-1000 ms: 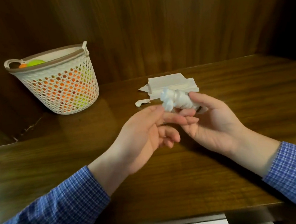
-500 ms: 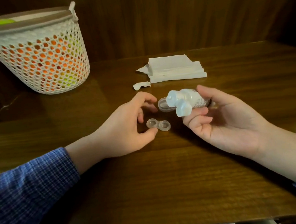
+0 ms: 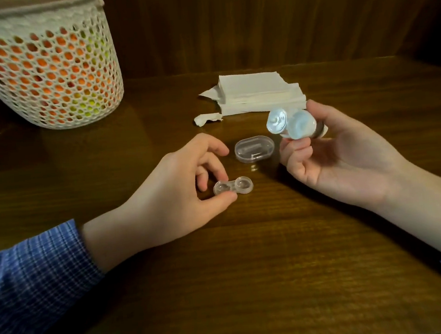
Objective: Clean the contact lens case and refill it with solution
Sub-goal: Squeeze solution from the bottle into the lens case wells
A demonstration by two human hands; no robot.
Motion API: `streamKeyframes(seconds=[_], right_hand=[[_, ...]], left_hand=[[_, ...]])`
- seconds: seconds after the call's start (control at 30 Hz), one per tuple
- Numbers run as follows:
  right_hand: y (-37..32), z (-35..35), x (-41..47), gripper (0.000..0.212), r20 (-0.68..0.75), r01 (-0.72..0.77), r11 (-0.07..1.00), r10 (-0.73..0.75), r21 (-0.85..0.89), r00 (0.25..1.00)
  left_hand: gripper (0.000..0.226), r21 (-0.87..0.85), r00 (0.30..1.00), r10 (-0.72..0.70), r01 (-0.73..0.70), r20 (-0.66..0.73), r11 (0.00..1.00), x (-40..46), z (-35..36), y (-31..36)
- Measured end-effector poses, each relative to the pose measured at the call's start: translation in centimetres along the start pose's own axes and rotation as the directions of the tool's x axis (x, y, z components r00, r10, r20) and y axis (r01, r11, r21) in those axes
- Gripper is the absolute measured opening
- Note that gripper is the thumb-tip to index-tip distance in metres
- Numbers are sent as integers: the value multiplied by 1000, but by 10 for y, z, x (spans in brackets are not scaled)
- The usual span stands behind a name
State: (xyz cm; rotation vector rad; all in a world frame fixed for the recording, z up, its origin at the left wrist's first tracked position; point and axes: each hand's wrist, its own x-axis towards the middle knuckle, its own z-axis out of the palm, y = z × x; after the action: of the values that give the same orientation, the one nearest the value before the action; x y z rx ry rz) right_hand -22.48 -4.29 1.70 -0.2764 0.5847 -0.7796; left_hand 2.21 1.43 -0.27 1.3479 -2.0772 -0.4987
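Clear plastic lens case [image 3: 233, 186] lay flat on the table [image 3: 276, 255], both wells uncapped and facing up. Left hand [image 3: 179, 197] rested on the table beside it; its grip was narrow, thumb and a curled finger pinching the left well, the right well free. Could not tell whether either well held liquid.

Right hand [image 3: 332, 161] was raised off the table, palm up, well to the right of the case. Its grip was closed round a small solution bottle [image 3: 295, 127], thumb on the far side, fingers curled beneath. Bottle lay roughly on its side, translucent bluish top pointing left toward the left hand. A flip cap appeared to hang open at the tip; detail too blurred to confirm.

A clear oval lid or box [image 3: 254, 148] sat on the table between the two hands, just beyond the case, not touching it.

Further back: a stack of white tissues [image 3: 259, 93], with a small torn scrap of tissue [image 3: 206, 119] just left of its near corner. A white mesh basket [image 3: 40, 71] stood at the far left, orange and yellow-green items visible through the holes. Both sleeves [image 3: 34, 281] blue checked.
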Motion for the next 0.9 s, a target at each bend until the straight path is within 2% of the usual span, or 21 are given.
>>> streamKeyframes(seconds=[0.13, 0.27, 0.43, 0.6, 0.7, 0.8, 0.9], right_hand=[[6, 2, -2, 50, -42, 36, 987, -44, -159, 998], [12, 7, 6, 34, -94, 91, 926, -134, -368, 987], [17, 13, 12, 40, -105, 102, 832, -189, -546, 976], [28, 14, 14, 28, 13, 200, 651, -280, -732, 960], [33, 14, 12, 28, 88, 278, 551, -346, -787, 934], [36, 13, 12, 24, 128, 323, 485, -392, -812, 911], [39, 12, 11, 27, 147, 345, 467, -409, -814, 901]], left_hand=[[59, 2, 1000, -4, 4, 5, 1000, -3, 3, 6], [58, 12, 1000, 4, -4, 22, 1000, -6, 3, 9], [65, 24, 999, 21, -22, 31, 999, -7, 1, 11], [62, 32, 999, 17, -18, 32, 999, -8, 3, 9], [61, 44, 1000, 11, -12, 26, 999, -7, 3, 10], [60, 40, 1000, 7, -8, 25, 999, -8, 3, 10], [58, 36, 1000, 3, -4, 25, 999, -7, 3, 10]])
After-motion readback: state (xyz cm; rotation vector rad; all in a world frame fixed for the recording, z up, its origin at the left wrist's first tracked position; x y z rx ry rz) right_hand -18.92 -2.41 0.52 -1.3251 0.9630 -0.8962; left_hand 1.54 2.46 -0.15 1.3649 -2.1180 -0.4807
